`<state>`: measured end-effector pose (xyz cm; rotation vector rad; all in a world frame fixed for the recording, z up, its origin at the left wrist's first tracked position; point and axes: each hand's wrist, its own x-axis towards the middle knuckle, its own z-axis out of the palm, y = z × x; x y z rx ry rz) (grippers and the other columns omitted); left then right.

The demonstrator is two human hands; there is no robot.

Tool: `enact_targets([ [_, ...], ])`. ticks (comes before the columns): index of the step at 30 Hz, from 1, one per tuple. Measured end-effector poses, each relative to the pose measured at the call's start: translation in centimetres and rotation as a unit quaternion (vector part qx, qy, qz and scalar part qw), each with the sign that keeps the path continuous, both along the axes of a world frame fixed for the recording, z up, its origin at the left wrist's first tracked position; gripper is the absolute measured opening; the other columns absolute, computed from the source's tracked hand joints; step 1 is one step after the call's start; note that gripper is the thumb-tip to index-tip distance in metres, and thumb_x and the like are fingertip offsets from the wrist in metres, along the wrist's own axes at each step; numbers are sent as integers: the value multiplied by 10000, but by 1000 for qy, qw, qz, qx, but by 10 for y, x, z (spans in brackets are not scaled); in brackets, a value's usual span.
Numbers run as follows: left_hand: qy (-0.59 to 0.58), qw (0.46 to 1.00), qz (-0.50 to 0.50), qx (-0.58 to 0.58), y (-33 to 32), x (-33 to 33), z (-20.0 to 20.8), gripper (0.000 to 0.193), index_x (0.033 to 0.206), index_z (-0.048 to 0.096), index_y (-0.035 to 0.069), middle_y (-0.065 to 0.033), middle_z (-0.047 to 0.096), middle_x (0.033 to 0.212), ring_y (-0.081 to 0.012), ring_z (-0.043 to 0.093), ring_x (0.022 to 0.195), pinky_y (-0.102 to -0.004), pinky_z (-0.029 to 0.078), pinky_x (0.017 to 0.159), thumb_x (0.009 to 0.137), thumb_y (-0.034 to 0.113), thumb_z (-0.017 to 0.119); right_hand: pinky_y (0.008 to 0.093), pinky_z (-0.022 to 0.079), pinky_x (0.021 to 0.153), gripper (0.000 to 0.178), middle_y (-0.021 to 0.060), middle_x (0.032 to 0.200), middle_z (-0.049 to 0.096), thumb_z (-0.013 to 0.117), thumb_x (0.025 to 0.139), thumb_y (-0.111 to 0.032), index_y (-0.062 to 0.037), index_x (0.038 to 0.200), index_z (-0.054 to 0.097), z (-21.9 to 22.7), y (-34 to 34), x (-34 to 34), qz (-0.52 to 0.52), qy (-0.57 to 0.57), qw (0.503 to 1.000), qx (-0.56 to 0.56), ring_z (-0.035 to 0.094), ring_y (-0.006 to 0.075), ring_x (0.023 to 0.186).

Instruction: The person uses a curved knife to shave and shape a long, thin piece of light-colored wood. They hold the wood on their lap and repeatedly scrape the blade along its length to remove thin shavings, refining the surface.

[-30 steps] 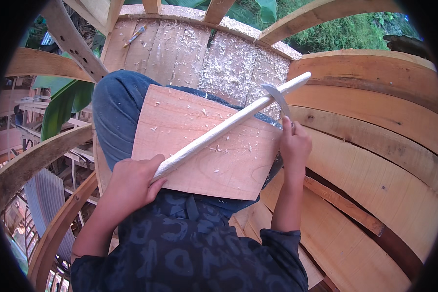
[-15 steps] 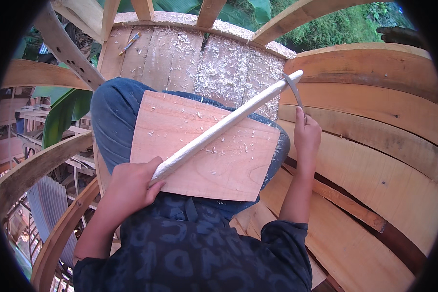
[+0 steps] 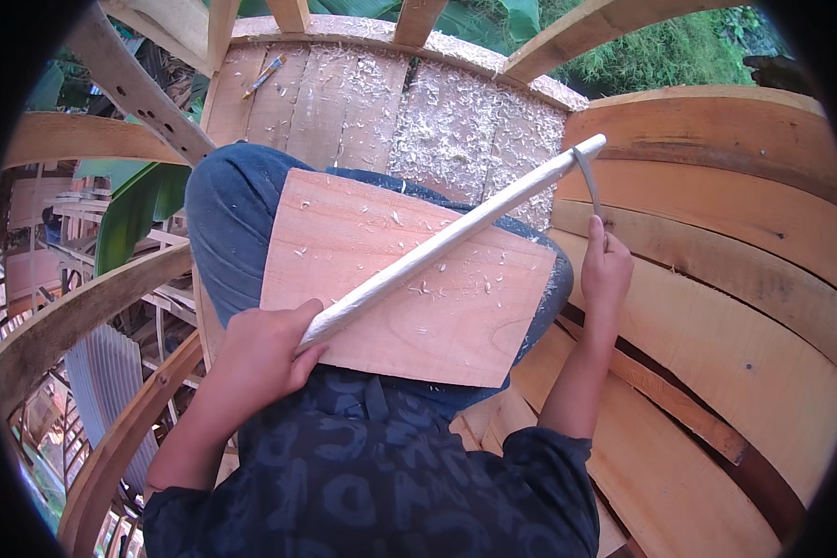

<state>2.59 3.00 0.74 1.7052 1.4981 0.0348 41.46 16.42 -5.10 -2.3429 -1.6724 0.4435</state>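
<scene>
My left hand is wrapped round the near end of a pale, peeled wooden stick. The stick slants up to the right across a flat wooden board lying on my lap. In my right hand is a curved knife, its handle mostly hidden by my fingers. Its thin, bent blade lies against the stick just short of the far tip. Small curled shavings are scattered over the board.
Beyond my knees, a plank floor is strewn with pale shavings. A small blue-and-yellow object lies there at the left. Wide planks form a curved wall on my right. Open wooden ribs rise on the left.
The whole scene sits slightly farther right in the picture. Both hands keep their grips, and the blade stays near the stick's far end.
</scene>
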Motion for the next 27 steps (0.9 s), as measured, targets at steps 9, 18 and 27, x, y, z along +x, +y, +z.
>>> enact_targets([
  [9, 34, 997, 41, 61, -26, 14, 1, 292, 1057, 562, 41, -165, 551, 831, -378, 597, 791, -470, 461, 690, 784, 10, 661, 404, 443, 495, 289, 163, 648, 595, 680, 923, -266, -16, 818, 582, 21, -84, -81, 234, 136, 963, -4, 600, 339, 545],
  [18, 35, 996, 25, 77, -28, 13, 4, 377, 1109, 522, 16, -169, 508, 848, -371, 584, 815, -470, 471, 712, 755, -59, 627, 425, 466, 490, 456, 160, 609, 594, 657, 922, -432, -35, 716, 567, 12, -76, -76, 267, -18, 964, 16, 614, 354, 546],
  [27, -9, 997, 44, 63, -21, 11, 5, 306, 1091, 530, 5, -203, 547, 859, -420, 579, 825, -486, 448, 702, 800, -64, 594, 445, 470, 510, 524, 161, 576, 584, 644, 890, -542, -50, 714, 615, -11, -49, -53, 218, -62, 972, 66, 607, 363, 556],
])
